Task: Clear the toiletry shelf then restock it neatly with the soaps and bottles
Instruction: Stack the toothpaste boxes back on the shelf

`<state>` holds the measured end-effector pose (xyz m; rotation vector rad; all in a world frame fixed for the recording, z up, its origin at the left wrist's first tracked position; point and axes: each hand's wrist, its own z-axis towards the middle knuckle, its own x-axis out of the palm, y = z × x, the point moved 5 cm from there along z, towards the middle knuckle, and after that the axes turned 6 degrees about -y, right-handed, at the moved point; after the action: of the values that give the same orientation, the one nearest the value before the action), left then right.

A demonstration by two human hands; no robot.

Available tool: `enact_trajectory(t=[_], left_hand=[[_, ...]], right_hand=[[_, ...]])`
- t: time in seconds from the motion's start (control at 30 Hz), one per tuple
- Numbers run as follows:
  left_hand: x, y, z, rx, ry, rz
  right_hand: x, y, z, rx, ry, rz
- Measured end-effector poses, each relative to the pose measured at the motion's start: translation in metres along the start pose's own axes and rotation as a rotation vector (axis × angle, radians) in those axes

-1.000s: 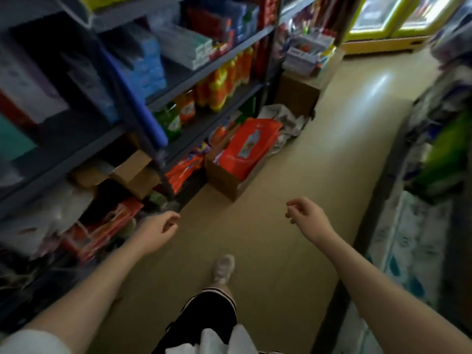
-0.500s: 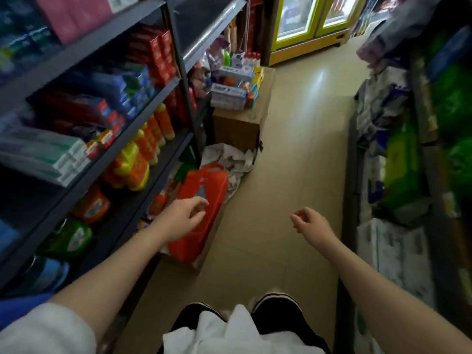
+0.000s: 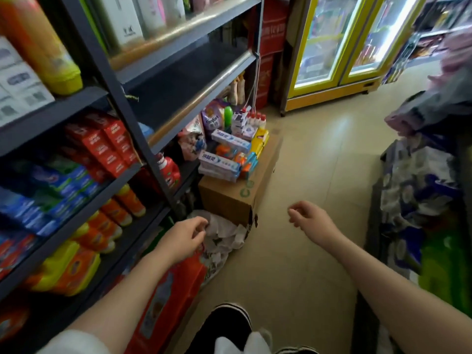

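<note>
I count two hands in view, both empty. The left hand (image 3: 185, 235) hangs low beside the dark grey metal shelving unit (image 3: 122, 103), fingers (image 3: 201, 223) loosely curled and gripping nothing, over a crumpled white plastic bag (image 3: 227, 235) on the floor; whether it touches the bag I cannot tell. The right hand (image 3: 310, 221) hovers above the beige tiled floor (image 3: 306, 162), well apart from the left, fingers loosely curled, nothing held.

One brown cardboard box (image 3: 237, 198) stands on the floor just beside the shelving. On top of it lies a pile of toiletries: at least three long white-and-blue toothpaste cartons (image 3: 219, 159), one purple Comfort pouch (image 3: 212, 120), one green bottle (image 3: 228, 114), a row of small white bottles with red caps (image 3: 255, 118), and yellow and orange packs too jumbled to count.

One shelf level (image 3: 184, 80) in the right bay is bare. The left bay holds red cartons (image 3: 107, 146), blue and green cartons (image 3: 51, 190) and orange bottles (image 3: 122, 205); blur prevents a count. One red pouch-shaped pack (image 3: 166, 302) stands in a box beneath the left forearm. Two lit yellow-framed glass-door fridges (image 3: 339, 47) stand at the aisle's end.
</note>
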<state>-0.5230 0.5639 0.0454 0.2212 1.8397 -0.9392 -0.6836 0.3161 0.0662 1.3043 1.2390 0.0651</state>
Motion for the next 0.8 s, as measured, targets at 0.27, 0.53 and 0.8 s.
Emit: enact_trajectory(t=[0.27, 0.53, 0.8], left_hand=[[-0.036, 0.039, 0.155, -0.239, -0.099, -0.056], [-0.11, 0.044, 0.277, -0.342, -0.33, -0.143], [-0.138, 0.063, 0.27, -0.588, -0.747, -0.231]], right_hand=[[0.002, 0.087, 0.204, -0.215, 0.133, 0.006], [0.038, 0.147, 0.358, -0.319, 0.301, -0.14], [0.164, 0.251, 0.406, -0.691, 0.695, -0.261]])
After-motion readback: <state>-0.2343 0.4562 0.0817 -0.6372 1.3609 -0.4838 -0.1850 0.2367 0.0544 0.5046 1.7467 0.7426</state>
